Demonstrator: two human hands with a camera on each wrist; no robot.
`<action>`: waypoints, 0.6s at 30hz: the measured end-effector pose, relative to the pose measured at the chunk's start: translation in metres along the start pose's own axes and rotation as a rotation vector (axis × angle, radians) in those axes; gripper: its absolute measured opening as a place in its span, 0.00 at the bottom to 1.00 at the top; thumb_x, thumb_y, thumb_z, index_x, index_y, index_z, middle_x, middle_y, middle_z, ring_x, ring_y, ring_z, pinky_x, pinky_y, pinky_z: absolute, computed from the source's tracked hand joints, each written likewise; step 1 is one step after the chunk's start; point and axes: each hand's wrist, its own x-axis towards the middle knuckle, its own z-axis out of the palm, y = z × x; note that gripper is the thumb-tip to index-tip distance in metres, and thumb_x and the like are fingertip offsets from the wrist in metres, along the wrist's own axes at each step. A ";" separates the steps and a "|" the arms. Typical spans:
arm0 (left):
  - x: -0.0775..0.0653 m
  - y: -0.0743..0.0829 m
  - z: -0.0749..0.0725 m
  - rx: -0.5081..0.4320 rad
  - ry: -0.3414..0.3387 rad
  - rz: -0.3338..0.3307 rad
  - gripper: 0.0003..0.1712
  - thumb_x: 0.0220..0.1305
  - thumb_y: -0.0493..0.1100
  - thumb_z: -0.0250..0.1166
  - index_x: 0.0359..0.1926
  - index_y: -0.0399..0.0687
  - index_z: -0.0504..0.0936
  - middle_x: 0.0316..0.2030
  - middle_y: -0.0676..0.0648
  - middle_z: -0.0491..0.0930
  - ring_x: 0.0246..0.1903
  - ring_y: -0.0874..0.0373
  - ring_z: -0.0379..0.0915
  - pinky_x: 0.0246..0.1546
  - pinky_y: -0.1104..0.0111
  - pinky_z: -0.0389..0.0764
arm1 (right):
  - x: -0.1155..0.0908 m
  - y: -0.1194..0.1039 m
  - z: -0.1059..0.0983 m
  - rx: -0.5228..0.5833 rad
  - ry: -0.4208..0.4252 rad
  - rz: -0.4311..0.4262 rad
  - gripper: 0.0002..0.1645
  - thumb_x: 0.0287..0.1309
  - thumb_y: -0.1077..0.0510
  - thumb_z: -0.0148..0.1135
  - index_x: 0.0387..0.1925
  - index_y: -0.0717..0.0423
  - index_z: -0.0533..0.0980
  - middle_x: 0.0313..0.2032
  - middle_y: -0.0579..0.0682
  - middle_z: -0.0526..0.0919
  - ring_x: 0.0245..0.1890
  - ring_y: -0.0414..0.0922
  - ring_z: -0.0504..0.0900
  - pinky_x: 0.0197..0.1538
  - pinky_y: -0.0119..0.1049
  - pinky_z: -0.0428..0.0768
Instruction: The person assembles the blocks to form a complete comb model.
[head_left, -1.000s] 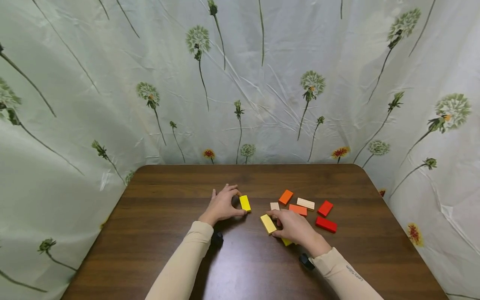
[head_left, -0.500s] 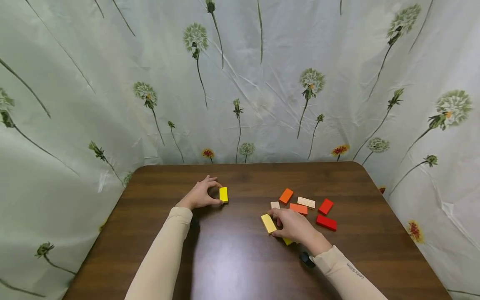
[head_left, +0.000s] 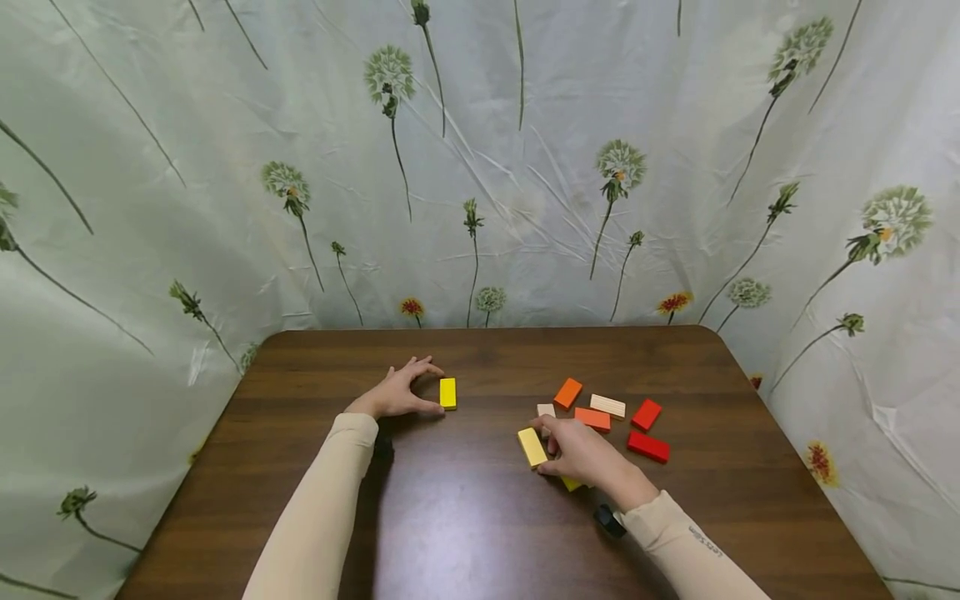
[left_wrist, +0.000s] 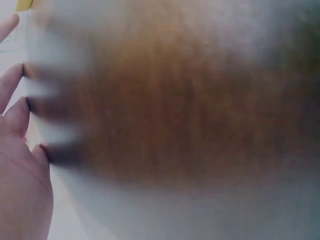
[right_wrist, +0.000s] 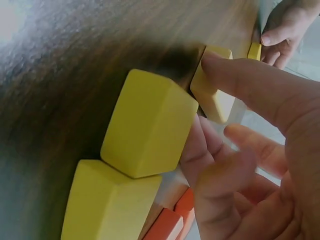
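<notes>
A bright yellow block (head_left: 447, 393) lies on the table left of the middle. My left hand (head_left: 395, 390) is beside it, thumb and forefinger spread near its ends, with a slight gap at the far end. In the left wrist view only a corner of a yellow block (left_wrist: 24, 4) shows above the fingertips. My right hand (head_left: 588, 454) pinches a pale yellow block (head_left: 532, 448) between thumb and finger, at table height. Under that hand, another yellow block (head_left: 572, 483) is mostly hidden; the right wrist view shows two yellow blocks (right_wrist: 145, 125) there, end to end.
Beyond the right hand lie a small pale wood block (head_left: 546, 410), two orange blocks (head_left: 567, 393), a light wood block (head_left: 607, 406) and two red blocks (head_left: 648, 447). A flower-printed curtain (head_left: 480, 167) hangs behind the brown table (head_left: 337, 358).
My left hand has carried the bright yellow block leftward and a little away from me, then loosened its fingers from it. My right hand has stayed in place with the pale yellow block.
</notes>
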 end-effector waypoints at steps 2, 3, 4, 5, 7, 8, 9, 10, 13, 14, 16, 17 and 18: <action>-0.002 -0.001 0.000 -0.003 -0.007 -0.004 0.40 0.61 0.58 0.80 0.70 0.52 0.78 0.86 0.36 0.51 0.86 0.31 0.36 0.77 0.24 0.31 | 0.001 0.001 0.000 0.024 -0.009 -0.013 0.38 0.52 0.63 0.84 0.64 0.61 0.78 0.30 0.46 0.79 0.31 0.41 0.75 0.36 0.30 0.76; -0.003 -0.001 0.000 -0.005 -0.007 -0.006 0.39 0.62 0.57 0.80 0.70 0.52 0.78 0.86 0.36 0.51 0.86 0.31 0.35 0.78 0.25 0.30 | 0.002 0.001 0.000 0.033 -0.011 -0.021 0.38 0.53 0.64 0.84 0.65 0.61 0.78 0.30 0.46 0.79 0.31 0.41 0.75 0.36 0.30 0.75; -0.003 -0.002 0.001 -0.007 -0.007 -0.009 0.39 0.62 0.57 0.79 0.70 0.52 0.78 0.86 0.37 0.50 0.86 0.31 0.35 0.78 0.26 0.30 | 0.002 0.001 0.000 0.042 -0.012 -0.031 0.37 0.53 0.65 0.83 0.64 0.62 0.78 0.31 0.46 0.79 0.31 0.41 0.75 0.36 0.29 0.75; -0.003 -0.003 0.002 -0.010 -0.008 -0.012 0.39 0.63 0.56 0.79 0.70 0.53 0.78 0.86 0.37 0.50 0.86 0.32 0.33 0.79 0.27 0.28 | 0.002 0.002 0.000 0.051 -0.011 -0.044 0.37 0.53 0.65 0.83 0.64 0.62 0.78 0.31 0.47 0.79 0.31 0.41 0.75 0.36 0.29 0.75; -0.003 -0.004 0.003 -0.012 -0.012 -0.020 0.39 0.63 0.57 0.78 0.71 0.55 0.77 0.87 0.38 0.48 0.86 0.32 0.32 0.79 0.28 0.27 | 0.003 0.003 0.001 0.067 -0.012 -0.050 0.36 0.54 0.66 0.82 0.64 0.62 0.78 0.31 0.47 0.79 0.31 0.40 0.74 0.35 0.28 0.75; -0.003 -0.005 0.003 -0.012 -0.014 -0.024 0.39 0.64 0.58 0.78 0.72 0.56 0.77 0.87 0.39 0.48 0.87 0.33 0.31 0.79 0.29 0.26 | 0.003 0.003 0.001 0.075 -0.013 -0.049 0.36 0.54 0.66 0.82 0.64 0.62 0.78 0.31 0.47 0.79 0.31 0.40 0.74 0.35 0.28 0.75; -0.003 -0.005 0.003 -0.014 -0.016 -0.026 0.39 0.64 0.60 0.77 0.72 0.57 0.76 0.87 0.39 0.47 0.87 0.33 0.31 0.79 0.29 0.26 | 0.003 0.003 0.001 0.076 -0.013 -0.046 0.36 0.54 0.66 0.82 0.64 0.62 0.78 0.30 0.46 0.79 0.31 0.39 0.74 0.35 0.28 0.75; -0.002 -0.006 0.004 -0.017 -0.018 -0.030 0.40 0.64 0.61 0.77 0.73 0.59 0.76 0.87 0.40 0.47 0.87 0.34 0.30 0.80 0.30 0.25 | 0.003 0.003 0.001 0.080 -0.014 -0.043 0.36 0.54 0.65 0.81 0.65 0.62 0.78 0.30 0.46 0.79 0.30 0.39 0.74 0.35 0.28 0.75; -0.001 -0.006 0.004 -0.025 -0.023 -0.030 0.40 0.64 0.64 0.76 0.73 0.60 0.76 0.87 0.40 0.46 0.87 0.34 0.29 0.80 0.31 0.24 | 0.002 0.004 0.001 0.091 -0.020 -0.032 0.37 0.54 0.65 0.81 0.65 0.62 0.78 0.30 0.46 0.79 0.30 0.38 0.74 0.35 0.27 0.74; -0.001 -0.006 0.005 -0.026 -0.021 -0.026 0.40 0.64 0.65 0.75 0.73 0.60 0.76 0.87 0.40 0.46 0.87 0.34 0.29 0.80 0.31 0.24 | 0.002 0.004 0.000 0.095 -0.021 -0.030 0.37 0.54 0.65 0.81 0.65 0.63 0.78 0.30 0.46 0.79 0.31 0.38 0.74 0.35 0.27 0.75; -0.001 -0.006 0.005 -0.028 -0.020 -0.026 0.40 0.65 0.66 0.74 0.73 0.60 0.76 0.87 0.39 0.46 0.87 0.34 0.29 0.80 0.32 0.24 | 0.002 0.004 0.001 0.102 -0.021 -0.030 0.37 0.54 0.65 0.82 0.65 0.63 0.78 0.31 0.47 0.80 0.31 0.39 0.75 0.35 0.27 0.76; -0.001 -0.006 0.005 -0.030 -0.019 -0.026 0.40 0.65 0.66 0.74 0.73 0.59 0.76 0.87 0.39 0.46 0.87 0.33 0.29 0.80 0.32 0.23 | 0.002 0.004 0.001 0.110 -0.021 -0.028 0.37 0.54 0.65 0.82 0.65 0.64 0.78 0.31 0.47 0.80 0.31 0.39 0.75 0.36 0.27 0.76; -0.001 -0.006 0.005 -0.030 -0.018 -0.024 0.40 0.64 0.66 0.74 0.73 0.59 0.76 0.87 0.39 0.46 0.86 0.33 0.29 0.80 0.31 0.24 | 0.002 0.004 0.001 0.118 -0.020 -0.025 0.37 0.54 0.65 0.83 0.64 0.64 0.78 0.31 0.47 0.80 0.31 0.39 0.76 0.36 0.27 0.77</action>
